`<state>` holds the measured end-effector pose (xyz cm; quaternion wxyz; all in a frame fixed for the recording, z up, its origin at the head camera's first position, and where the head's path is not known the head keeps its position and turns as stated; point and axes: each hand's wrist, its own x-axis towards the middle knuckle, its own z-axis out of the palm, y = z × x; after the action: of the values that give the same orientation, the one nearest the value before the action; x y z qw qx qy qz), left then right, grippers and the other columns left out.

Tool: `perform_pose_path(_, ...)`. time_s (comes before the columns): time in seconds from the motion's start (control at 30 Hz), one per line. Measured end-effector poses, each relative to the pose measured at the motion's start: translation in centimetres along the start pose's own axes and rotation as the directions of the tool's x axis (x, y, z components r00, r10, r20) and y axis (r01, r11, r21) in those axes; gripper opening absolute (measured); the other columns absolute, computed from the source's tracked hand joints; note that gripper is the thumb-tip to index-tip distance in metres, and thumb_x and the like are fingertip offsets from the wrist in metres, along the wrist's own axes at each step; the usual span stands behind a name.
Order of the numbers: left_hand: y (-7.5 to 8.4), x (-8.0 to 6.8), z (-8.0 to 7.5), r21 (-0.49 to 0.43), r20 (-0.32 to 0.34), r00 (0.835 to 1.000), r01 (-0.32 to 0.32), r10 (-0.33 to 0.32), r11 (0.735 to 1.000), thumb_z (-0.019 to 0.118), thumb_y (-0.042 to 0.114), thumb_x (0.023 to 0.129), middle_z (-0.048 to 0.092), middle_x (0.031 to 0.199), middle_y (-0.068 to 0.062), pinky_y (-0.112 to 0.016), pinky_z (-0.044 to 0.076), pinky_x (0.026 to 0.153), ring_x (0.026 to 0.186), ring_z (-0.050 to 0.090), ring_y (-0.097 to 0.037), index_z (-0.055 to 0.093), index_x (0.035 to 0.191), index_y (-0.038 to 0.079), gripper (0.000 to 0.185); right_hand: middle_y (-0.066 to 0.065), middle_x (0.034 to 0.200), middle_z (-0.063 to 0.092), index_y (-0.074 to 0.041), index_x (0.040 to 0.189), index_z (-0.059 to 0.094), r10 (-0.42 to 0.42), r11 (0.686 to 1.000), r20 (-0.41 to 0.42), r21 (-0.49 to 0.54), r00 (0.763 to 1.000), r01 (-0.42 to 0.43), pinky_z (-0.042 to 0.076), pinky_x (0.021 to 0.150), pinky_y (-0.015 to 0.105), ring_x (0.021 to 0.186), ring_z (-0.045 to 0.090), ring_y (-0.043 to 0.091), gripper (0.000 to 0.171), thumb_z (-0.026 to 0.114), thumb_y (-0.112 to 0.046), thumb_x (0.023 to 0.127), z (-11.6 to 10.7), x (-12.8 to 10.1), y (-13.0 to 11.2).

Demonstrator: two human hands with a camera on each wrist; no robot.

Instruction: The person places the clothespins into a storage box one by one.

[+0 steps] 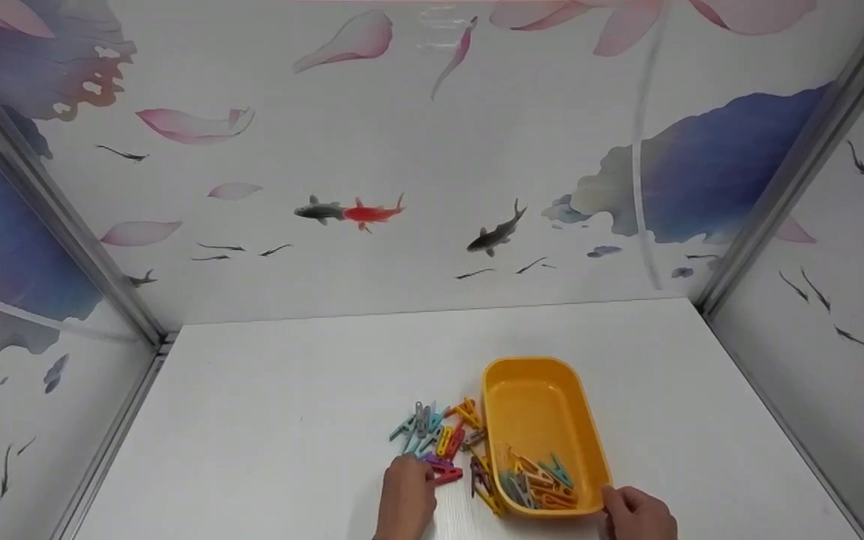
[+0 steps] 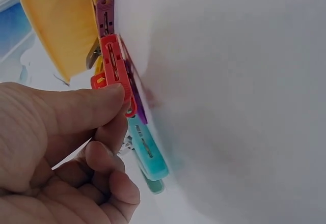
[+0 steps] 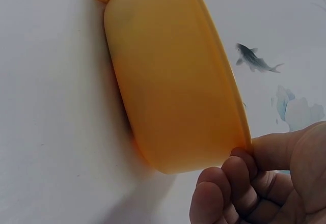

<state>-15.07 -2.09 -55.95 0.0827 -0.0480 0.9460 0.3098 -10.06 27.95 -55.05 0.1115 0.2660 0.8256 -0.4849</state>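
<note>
1. Two bare hands work at the near edge of a white table (image 1: 267,390), one on each side of a yellow tub (image 1: 537,405).
2. The left hand (image 1: 406,499) pinches a red clothespin (image 2: 116,71) between thumb and curled fingers; the peg lies at the near end of a loose pile of coloured pegs (image 1: 436,435) on the table.
3. In the left wrist view, a purple peg (image 2: 105,15) and a teal peg (image 2: 147,152) lie just beside the red one, and the tub's wall shows close behind them.
4. The right hand (image 1: 636,514) grasps the tub at its near right corner, thumb on the rim and fingers curled under the outer wall.
5. The tub stands flat on the table, touching the pile on its left side.
6. Several pegs (image 1: 537,484) lie inside the tub at its near end; its far end is bare.
</note>
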Motion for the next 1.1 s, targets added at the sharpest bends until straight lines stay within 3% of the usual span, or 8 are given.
perform_pose_path(0.37,2.2,-1.0,-1.4,0.009,-0.097,0.991,-0.097,0.097,0.995,0.074,0.007,0.083,0.050,0.071,0.004,-0.030,0.041,0.064,0.071,0.047,-0.012,0.073,0.075,0.010,0.008,0.002,0.057,0.053,-0.003,0.076,0.063,-0.028,1.000,-0.017,-0.001,0.999,0.027,0.039,0.054,0.031,0.053,0.049,0.019,0.036,0.052,-0.030,0.097,0.0,-0.3,0.1)
perform_pose_path(0.43,2.8,-1.1,-1.5,0.021,-0.132,0.983,-0.126,0.128,0.992,0.075,0.008,0.082,0.050,0.070,0.006,-0.029,0.040,0.064,0.070,0.047,-0.011,0.073,0.075,0.011,0.008,0.002,0.056,0.053,-0.003,0.075,0.064,-0.043,0.999,-0.023,-0.007,0.999,0.042,0.039,0.054,0.031,0.053,0.049,0.018,0.036,0.053,-0.031,0.097,0.0,-0.3,0.1)
perform_pose_path(0.57,3.5,-1.3,-1.4,0.039,-0.210,0.951,-0.221,0.225,0.974,0.076,0.006,0.080,0.050,0.068,0.006,-0.027,0.040,0.062,0.068,0.047,-0.011,0.073,0.073,0.010,0.009,0.001,0.055,0.053,-0.003,0.074,0.064,-0.063,0.998,-0.033,-0.021,0.997,0.062,0.039,0.054,0.030,0.052,0.049,0.018,0.036,0.052,-0.030,0.097,0.0,-0.3,0.0)
perform_pose_path(0.67,4.3,-1.3,-1.3,0.032,-0.200,0.947,-0.250,0.251,0.968,0.075,0.006,0.082,0.049,0.068,0.005,-0.028,0.040,0.063,0.068,0.048,-0.012,0.073,0.073,0.009,0.009,0.001,0.055,0.052,-0.004,0.075,0.064,-0.064,0.998,-0.038,-0.031,0.997,0.063,0.038,0.054,0.030,0.052,0.048,0.018,0.036,0.052,-0.030,0.097,0.0,-0.2,0.1)
perform_pose_path(0.8,5.4,-1.2,-1.3,0.027,-0.128,0.960,-0.248,0.249,0.968,0.072,0.007,0.085,0.052,0.072,0.005,-0.032,0.043,0.069,0.073,0.051,-0.013,0.074,0.076,0.008,0.009,0.001,0.055,0.052,-0.004,0.074,0.063,-0.071,0.997,-0.041,-0.032,0.997,0.069,0.038,0.054,0.031,0.052,0.048,0.018,0.037,0.053,-0.031,0.097,0.0,-0.1,0.1)
perform_pose_path(1.1,7.1,-1.4,-0.4,0.040,-0.068,0.960,-0.270,0.273,0.962,0.070,0.010,0.087,0.046,0.073,0.007,-0.030,0.040,0.070,0.074,0.047,-0.010,0.073,0.079,0.009,0.010,0.001,0.056,0.052,-0.004,0.075,0.063,-0.024,1.000,-0.033,0.000,0.999,0.024,0.039,0.053,0.030,0.053,0.049,0.018,0.035,0.052,-0.028,0.098,0.1,-0.3,-0.1)
